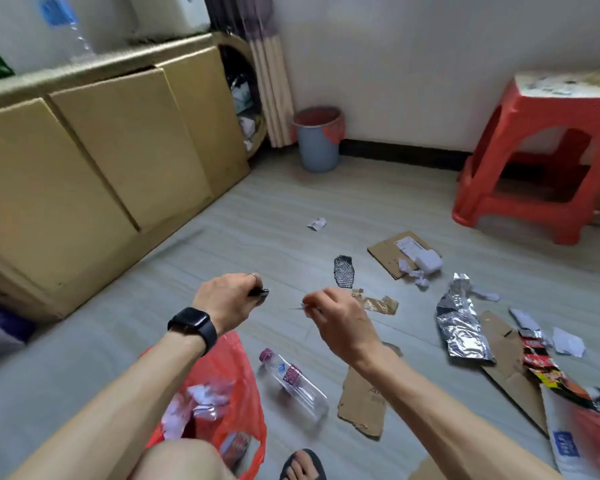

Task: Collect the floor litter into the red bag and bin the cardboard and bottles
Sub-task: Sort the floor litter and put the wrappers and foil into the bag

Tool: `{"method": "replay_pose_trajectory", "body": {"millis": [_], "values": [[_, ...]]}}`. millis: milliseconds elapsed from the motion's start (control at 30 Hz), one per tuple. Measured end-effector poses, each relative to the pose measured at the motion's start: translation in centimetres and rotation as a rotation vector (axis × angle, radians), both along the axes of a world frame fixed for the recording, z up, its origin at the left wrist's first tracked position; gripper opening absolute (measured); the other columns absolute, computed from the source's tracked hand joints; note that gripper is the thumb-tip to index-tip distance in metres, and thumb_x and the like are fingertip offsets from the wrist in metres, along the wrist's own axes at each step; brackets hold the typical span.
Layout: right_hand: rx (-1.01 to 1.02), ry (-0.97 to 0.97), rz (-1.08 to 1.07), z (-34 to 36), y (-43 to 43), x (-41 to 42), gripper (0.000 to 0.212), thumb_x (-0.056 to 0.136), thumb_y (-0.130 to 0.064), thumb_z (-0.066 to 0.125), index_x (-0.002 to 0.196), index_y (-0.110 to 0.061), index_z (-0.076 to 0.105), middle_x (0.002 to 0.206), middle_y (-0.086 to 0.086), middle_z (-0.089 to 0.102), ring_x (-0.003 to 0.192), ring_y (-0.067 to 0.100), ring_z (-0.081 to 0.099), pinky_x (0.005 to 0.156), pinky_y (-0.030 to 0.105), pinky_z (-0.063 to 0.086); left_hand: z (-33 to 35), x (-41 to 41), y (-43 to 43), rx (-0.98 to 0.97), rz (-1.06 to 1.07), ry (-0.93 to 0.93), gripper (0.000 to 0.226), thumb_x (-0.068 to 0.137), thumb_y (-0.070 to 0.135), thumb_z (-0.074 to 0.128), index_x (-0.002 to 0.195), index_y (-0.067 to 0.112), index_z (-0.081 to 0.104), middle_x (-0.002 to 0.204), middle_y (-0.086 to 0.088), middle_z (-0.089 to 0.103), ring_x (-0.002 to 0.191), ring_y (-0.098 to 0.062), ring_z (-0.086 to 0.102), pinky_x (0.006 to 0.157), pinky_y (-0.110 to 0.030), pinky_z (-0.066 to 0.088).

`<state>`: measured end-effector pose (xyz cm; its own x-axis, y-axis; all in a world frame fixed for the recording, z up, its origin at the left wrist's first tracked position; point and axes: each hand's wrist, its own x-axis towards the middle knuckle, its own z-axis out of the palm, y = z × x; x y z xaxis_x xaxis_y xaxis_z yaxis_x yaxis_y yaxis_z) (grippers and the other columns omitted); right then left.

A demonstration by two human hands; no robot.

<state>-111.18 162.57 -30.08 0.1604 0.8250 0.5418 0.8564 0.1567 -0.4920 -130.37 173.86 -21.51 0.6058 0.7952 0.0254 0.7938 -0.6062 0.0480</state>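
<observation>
Your left hand [229,299] grips a small dark object [259,292] and your right hand [340,317] pinches a thin pale sliver [298,308], while the red bag [238,368] lies below your left forearm, just beside the bottle [293,382].

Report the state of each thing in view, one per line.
red bag, open, litter inside
bottle, capped, lying on its side
left hand, pinches a small dark item
right hand, pinches a thin scrap
bin, upright, uncovered
stool, upright
foil wrapper, crumpled
</observation>
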Motion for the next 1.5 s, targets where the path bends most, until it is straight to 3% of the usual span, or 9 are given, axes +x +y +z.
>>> {"method": "replay_pose_trajectory", "body": {"millis": [167, 367, 433, 500, 600, 800, 1067, 1300, 1500], "values": [[-0.001, 0.061, 0.134, 0.8, 1.6, -7.6, 0.007, 0.084, -0.022, 0.074, 0.091, -0.022, 0.072, 0.083, -0.003, 0.069, 0.073, 0.020, 0.064, 0.060, 0.030, 0.052, -2.0, -10.7, -1.2, -0.069, 0.253, 0.005, 0.021, 0.090, 0.043, 0.058, 0.109, 0.035, 0.064, 0.107, 0.007, 0.072, 0.101, -0.023, 0.066, 0.075, -0.032, 0.053], [-0.280, 0.659, 0.127, -0.6, 2.8, -16.7, 0.009, 0.080, -0.025, 0.079, 0.088, -0.024, 0.075, 0.082, -0.011, 0.074, 0.077, 0.003, 0.068, 0.075, 0.027, 0.054, -6.4, -17.3, -2.9, -0.167, 0.425, 0.066, 0.023, 0.086, 0.047, 0.056, 0.107, 0.037, 0.059, 0.109, 0.011, 0.070, 0.104, -0.020, 0.066, 0.079, -0.032, 0.054], [-0.417, 0.733, 0.106, -1.2, 3.5, -18.5, 0.020, 0.081, -0.034, 0.079, 0.097, -0.024, 0.072, 0.091, -0.014, 0.072, 0.086, 0.001, 0.067, 0.082, 0.026, 0.053, -7.1, -18.0, -3.0, -0.228, 0.443, 0.106, 0.030, 0.084, 0.052, 0.057, 0.111, 0.038, 0.059, 0.114, 0.013, 0.069, 0.109, -0.018, 0.064, 0.084, -0.032, 0.054], [-0.545, 0.694, 0.107, -1.5, 3.9, -19.5, 0.036, 0.083, -0.043, 0.076, 0.112, -0.024, 0.068, 0.107, -0.012, 0.069, 0.102, 0.005, 0.064, 0.092, 0.024, 0.048, -7.2, -18.6, -2.6, -0.275, 0.459, 0.125, 0.037, 0.081, 0.055, 0.058, 0.115, 0.040, 0.059, 0.119, 0.014, 0.067, 0.113, -0.016, 0.063, 0.089, -0.032, 0.053], [-0.578, 0.586, 0.107, -0.9, 4.3, -18.8, 0.039, 0.089, -0.038, 0.070, 0.122, -0.019, 0.065, 0.121, -0.004, 0.068, 0.114, 0.010, 0.061, 0.103, 0.028, 0.045, -6.2, -18.6, -1.5, -0.282, 0.446, 0.150, 0.034, 0.084, 0.045, 0.058, 0.118, 0.040, 0.060, 0.122, 0.013, 0.066, 0.115, -0.017, 0.062, 0.092, -0.032, 0.052], [-0.591, 0.272, 0.126, 4.1, 3.4, -11.0, 0.034, 0.093, -0.037, 0.063, 0.122, -0.018, 0.065, 0.125, -0.003, 0.066, 0.114, 0.018, 0.064, 0.095, 0.020, 0.042, -1.9, -12.5, 0.1, -0.256, 0.271, 0.116, 0.032, 0.088, 0.042, 0.058, 0.119, 0.038, 0.062, 0.118, 0.012, 0.068, 0.114, -0.017, 0.062, 0.092, -0.032, 0.052], [-0.744, -0.212, -0.007, 10.4, -4.7, 3.8, 0.029, 0.095, -0.043, 0.057, 0.120, -0.028, 0.061, 0.123, 0.003, 0.060, 0.116, 0.025, 0.055, 0.094, 0.038, 0.048, 2.8, 3.9, -3.4, -0.216, -0.139, -0.034, 0.028, 0.091, 0.043, 0.056, 0.118, 0.037, 0.063, 0.117, 0.015, 0.068, 0.108, -0.014, 0.063, 0.088, -0.030, 0.051], [-0.719, -0.056, -0.325, 11.0, -16.1, 15.1, 0.025, 0.092, -0.038, 0.063, 0.113, -0.025, 0.069, 0.115, 0.002, 0.068, 0.110, 0.023, 0.061, 0.094, 0.035, 0.047, 2.1, 15.5, -10.5, -0.321, -0.369, -0.137, 0.024, 0.093, 0.042, 0.056, 0.114, 0.035, 0.066, 0.109, 0.016, 0.070, 0.099, -0.011, 0.065, 0.085, -0.032, 0.055], [-0.724, 0.150, -0.538, 6.8, -24.0, 20.2, 0.023, 0.093, -0.034, 0.064, 0.110, -0.021, 0.073, 0.116, -0.003, 0.072, 0.108, 0.015, 0.064, 0.094, 0.029, 0.047, -2.9, 21.0, -14.6, -0.374, -0.460, -0.057, 0.026, 0.094, 0.041, 0.055, 0.117, 0.036, 0.064, 0.112, 0.015, 0.069, 0.099, -0.010, 0.065, 0.083, -0.030, 0.054]]}}
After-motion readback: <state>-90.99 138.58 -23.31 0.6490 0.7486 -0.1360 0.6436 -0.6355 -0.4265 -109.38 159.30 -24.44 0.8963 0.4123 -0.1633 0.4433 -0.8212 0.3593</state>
